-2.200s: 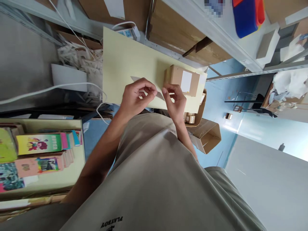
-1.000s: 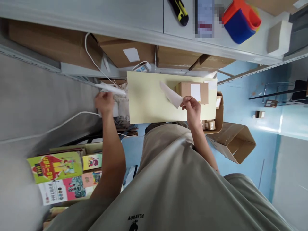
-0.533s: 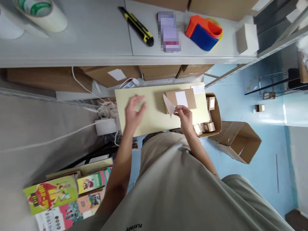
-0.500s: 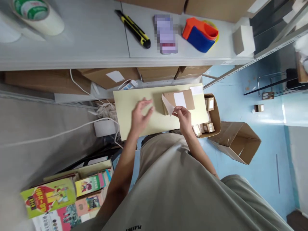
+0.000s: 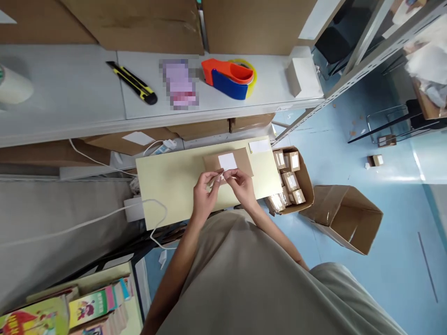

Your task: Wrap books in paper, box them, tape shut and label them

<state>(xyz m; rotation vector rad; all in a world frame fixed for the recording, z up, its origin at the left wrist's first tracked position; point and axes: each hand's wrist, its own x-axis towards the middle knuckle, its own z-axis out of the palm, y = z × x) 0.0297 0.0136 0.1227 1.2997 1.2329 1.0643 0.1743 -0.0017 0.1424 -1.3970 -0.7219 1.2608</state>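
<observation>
Both of my hands meet over the near edge of a flat brown cardboard box [image 5: 242, 160] that lies on the pale yellow tabletop [image 5: 167, 177]. My left hand [image 5: 205, 194] is closed in a pinch, its fingertips close to those of my right hand [image 5: 242, 188], which also pinches. A small bit of white paper [image 5: 222, 176] shows between the fingertips; most of it is hidden by the fingers. A white label [image 5: 227, 161] sits on top of the box, just beyond my hands. Another white slip [image 5: 259, 146] rests at the tabletop's far right corner.
On the grey shelf [image 5: 98, 102] above are a box cutter [image 5: 132, 83], a blurred phone-like object [image 5: 179, 83] and an orange-and-blue tape dispenser [image 5: 228, 78]. A carton of small boxes [image 5: 303, 179] stands right of the table, beside an open carton [image 5: 349, 218]. A white cable [image 5: 87, 224] hangs left.
My left hand has moved from apart and open to a pinch beside my right hand. The white paper in my right hand now shows only as a small piece. The view has shifted.
</observation>
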